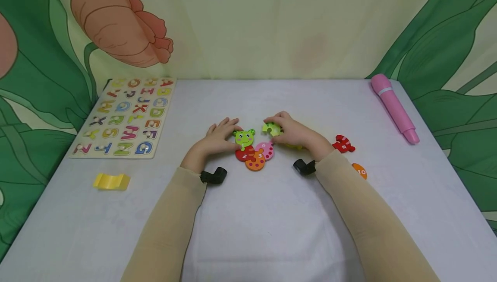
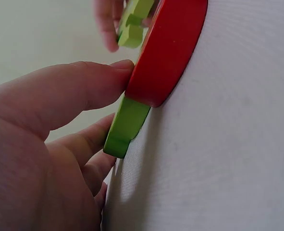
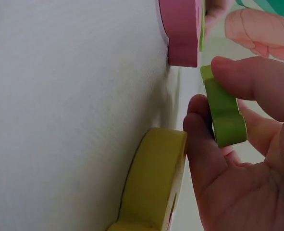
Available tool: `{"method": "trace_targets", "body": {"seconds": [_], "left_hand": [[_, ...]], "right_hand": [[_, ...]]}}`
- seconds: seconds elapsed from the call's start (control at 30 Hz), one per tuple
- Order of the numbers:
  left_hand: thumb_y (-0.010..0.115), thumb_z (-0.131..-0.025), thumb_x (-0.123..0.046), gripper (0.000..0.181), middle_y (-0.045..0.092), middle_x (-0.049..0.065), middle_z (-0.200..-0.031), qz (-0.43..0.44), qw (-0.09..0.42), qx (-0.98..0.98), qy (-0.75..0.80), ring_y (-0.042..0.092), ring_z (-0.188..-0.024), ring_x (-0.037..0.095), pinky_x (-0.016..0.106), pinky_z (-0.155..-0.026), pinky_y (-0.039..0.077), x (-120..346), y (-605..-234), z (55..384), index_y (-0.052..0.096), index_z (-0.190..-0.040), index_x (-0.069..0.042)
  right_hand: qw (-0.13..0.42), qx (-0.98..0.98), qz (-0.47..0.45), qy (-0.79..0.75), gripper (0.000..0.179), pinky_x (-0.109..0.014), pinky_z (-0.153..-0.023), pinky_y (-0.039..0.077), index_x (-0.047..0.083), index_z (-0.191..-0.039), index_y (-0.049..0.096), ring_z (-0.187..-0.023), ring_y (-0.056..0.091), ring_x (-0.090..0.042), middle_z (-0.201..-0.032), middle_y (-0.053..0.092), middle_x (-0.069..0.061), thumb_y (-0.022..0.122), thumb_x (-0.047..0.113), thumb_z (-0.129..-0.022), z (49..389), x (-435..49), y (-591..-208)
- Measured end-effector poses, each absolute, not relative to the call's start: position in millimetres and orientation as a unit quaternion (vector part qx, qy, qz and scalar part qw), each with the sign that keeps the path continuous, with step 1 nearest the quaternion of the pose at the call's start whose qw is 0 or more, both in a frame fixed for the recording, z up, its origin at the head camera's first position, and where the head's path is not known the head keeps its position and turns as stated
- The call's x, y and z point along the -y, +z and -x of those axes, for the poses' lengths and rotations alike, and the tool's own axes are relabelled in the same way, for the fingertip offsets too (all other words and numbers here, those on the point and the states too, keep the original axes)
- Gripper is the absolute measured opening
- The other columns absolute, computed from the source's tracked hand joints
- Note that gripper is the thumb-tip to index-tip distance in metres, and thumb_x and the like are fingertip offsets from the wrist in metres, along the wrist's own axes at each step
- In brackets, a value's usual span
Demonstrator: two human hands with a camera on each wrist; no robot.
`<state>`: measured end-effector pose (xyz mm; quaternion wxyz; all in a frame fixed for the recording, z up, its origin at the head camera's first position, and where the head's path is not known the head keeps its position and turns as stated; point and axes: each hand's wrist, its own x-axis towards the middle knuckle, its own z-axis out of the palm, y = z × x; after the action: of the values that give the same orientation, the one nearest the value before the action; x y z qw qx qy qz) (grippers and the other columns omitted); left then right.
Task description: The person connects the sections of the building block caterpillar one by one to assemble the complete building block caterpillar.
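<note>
My left hand (image 1: 219, 139) grips the left side of a green caterpillar-head puzzle piece (image 1: 244, 137), its thumb at the seam with the red piece (image 1: 241, 155). That red piece joins an orange piece (image 1: 254, 163) and a pink piece (image 1: 267, 149), forming a curved chain on the table. Between thumb and fingers, my right hand (image 1: 295, 133) pinches a light green puzzle piece (image 3: 224, 110), held just beyond the pink one. Below the right hand lies a yellow piece (image 3: 154, 178), mostly hidden by that hand in the head view.
Right of the right wrist lie a red piece (image 1: 343, 144) and an orange piece (image 1: 360, 170), partly behind the sleeve. A pink microphone-like toy (image 1: 395, 109) lies far right. On the left are an alphabet board (image 1: 161, 120) and a yellow block (image 1: 111, 182). A printed curtain (image 1: 240, 27) backs the table.
</note>
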<state>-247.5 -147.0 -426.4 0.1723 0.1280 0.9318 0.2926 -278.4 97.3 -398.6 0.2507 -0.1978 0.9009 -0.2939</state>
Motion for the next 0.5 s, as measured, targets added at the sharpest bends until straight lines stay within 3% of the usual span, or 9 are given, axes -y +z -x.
{"method": "trace_targets", "body": {"seconds": [0.2, 0.5], "left_hand": [[0.062, -0.078, -0.034, 0.052, 0.017, -0.002, -0.153, -0.132, 0.173, -0.931, 0.294, -0.002, -0.142, 0.020, 0.049, -0.112, -0.008, 146.6, -427.0, 247.4, 0.048, -0.126, -0.021], [0.062, -0.077, -0.034, 0.052, 0.017, -0.002, -0.153, -0.136, 0.177, -0.929, 0.294, -0.003, -0.142, 0.020, 0.048, -0.112, -0.008, 148.1, -424.7, 247.2, 0.049, -0.126, -0.020]], "right_hand": [[0.244, -0.896, 0.192, -0.317, 0.056, -0.043, -0.106, 0.032, 0.016, -0.129, 0.036, -0.120, 0.035, -0.025, -0.136, 0.032, -0.009, 0.065, 0.019, -0.081, 270.5, -103.0, -394.5], [0.237, -0.889, 0.241, -0.309, 0.059, -0.044, -0.103, 0.036, 0.014, -0.136, 0.038, -0.123, 0.037, -0.026, -0.140, 0.035, -0.011, 0.064, 0.018, -0.083, 254.6, -108.8, -390.3]]}}
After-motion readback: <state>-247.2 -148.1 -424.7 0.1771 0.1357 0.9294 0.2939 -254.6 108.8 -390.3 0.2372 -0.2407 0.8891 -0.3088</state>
